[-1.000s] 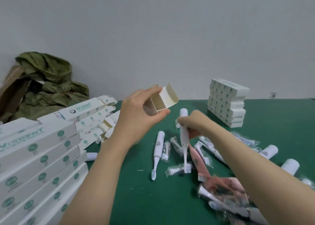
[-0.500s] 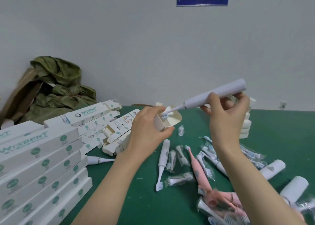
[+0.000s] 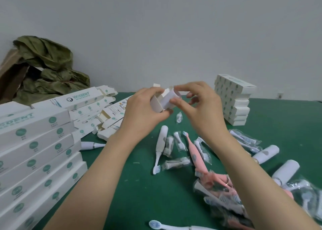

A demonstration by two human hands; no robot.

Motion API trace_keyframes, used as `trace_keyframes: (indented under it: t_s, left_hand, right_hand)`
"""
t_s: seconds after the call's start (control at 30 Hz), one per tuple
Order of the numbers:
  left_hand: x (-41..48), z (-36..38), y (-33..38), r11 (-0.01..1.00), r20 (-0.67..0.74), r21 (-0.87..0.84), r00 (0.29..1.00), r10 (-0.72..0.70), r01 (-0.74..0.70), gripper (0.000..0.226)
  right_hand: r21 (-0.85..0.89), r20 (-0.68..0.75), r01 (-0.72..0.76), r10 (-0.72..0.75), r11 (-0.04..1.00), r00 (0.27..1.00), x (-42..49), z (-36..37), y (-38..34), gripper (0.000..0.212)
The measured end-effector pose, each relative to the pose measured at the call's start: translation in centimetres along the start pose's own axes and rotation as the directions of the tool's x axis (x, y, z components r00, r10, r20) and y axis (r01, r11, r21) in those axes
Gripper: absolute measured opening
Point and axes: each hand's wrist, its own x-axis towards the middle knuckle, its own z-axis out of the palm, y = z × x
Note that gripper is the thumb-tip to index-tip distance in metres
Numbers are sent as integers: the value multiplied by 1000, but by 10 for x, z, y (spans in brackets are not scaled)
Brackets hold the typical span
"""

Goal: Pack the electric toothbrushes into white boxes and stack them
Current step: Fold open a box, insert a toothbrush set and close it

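At the near edge a blue-headed brush lies flat on the green table, with a left stack of long white boxes beside the left forearm and a heap of bagged heads and pink handles under the right forearm. Further in, a white brush and a pink brush lie side by side, heads towards the camera. Above them, in the air, the left hand grips the box, fingers and thumb wrapped round its open end. The right hand pinches the butt of the brush between thumb and forefinger at the box mouth. Half a second ago that brush stood almost wholly outside, handle slanting up and right in the raised right hand, only its head at the opening. Now all but the pale butt is inside, and the hands are close together. The brush lies along the box's length, head in, butt pointing right towards the right hand. The box is foreshortened and largely hidden by the left hand, flaps open. Beyond lie loose boxes at left, a far stack at right, then a green cloth against the wall.
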Motion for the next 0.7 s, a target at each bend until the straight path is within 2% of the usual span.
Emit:
trace_keyframes:
  t_s: [0.07,0.13,0.17,0.2,0.23,0.27,0.3,0.33,0.37,0.4,0.5,0.57,0.63,0.67,0.7]
  left_hand:
    - [0,0,-1,1000,14,-6,1000,9,-9,52]
    - [1,-2,-5,1000,23,5,1000,1,-2,53]
    - [1,-4,-7,1000,28,10,1000,-1,1,53]
    - [2,-6,-10,1000,29,12,1000,-2,2,54]
    - [3,-7,-12,1000,29,14,1000,-2,2,54]
    - [3,-7,-13,1000,31,13,1000,-2,2,54]
    - [3,-7,-13,1000,37,8,999,-1,1,54]
    - [2,-7,-13,1000,45,2,999,0,0,53]
    - [2,-6,-12,1000,51,-2,999,1,-1,54]
    - [1,-6,-12,1000,60,-5,998,3,-3,54]
    - [1,-4,-10,1000,90,-11,996,9,-8,54]
    - [0,-4,-10,1000,96,-10,995,9,-8,54]
    - [-1,-3,-9,1000,92,-11,996,2,-1,54]
    - [-1,-3,-9,1000,92,-10,996,0,1,53]
    - [-1,-3,-10,1000,97,-9,995,1,0,53]
  right_hand:
    - [48,33,-71,70,996,997,-3,5,4,9]
    - [124,-32,-215,221,969,975,-1,3,9,13]
    - [85,7,-301,301,950,954,0,-1,13,14]
    - [-29,137,-363,364,931,921,0,-5,18,12]
    - [-197,343,-357,405,913,848,-1,-8,24,8]
    - [-361,546,-274,440,891,713,-4,-10,28,9]
    - [-475,686,-155,475,866,551,-9,-8,32,20]
    - [-530,761,-51,501,846,411,-15,-2,35,30]
    - [-553,788,11,519,833,331,-23,5,37,35]
    - [-561,791,32,524,827,315,-29,13,38,33]
    - [-547,776,30,493,837,392,-35,24,41,14]
    - [-490,804,22,442,872,399,-26,12,42,9]
    - [-317,840,-141,347,938,418,-13,-13,35,7]
    - [-179,840,-284,297,942,454,-8,-25,29,7]
    - [5,825,-446,249,895,507,-3,-35,21,9]
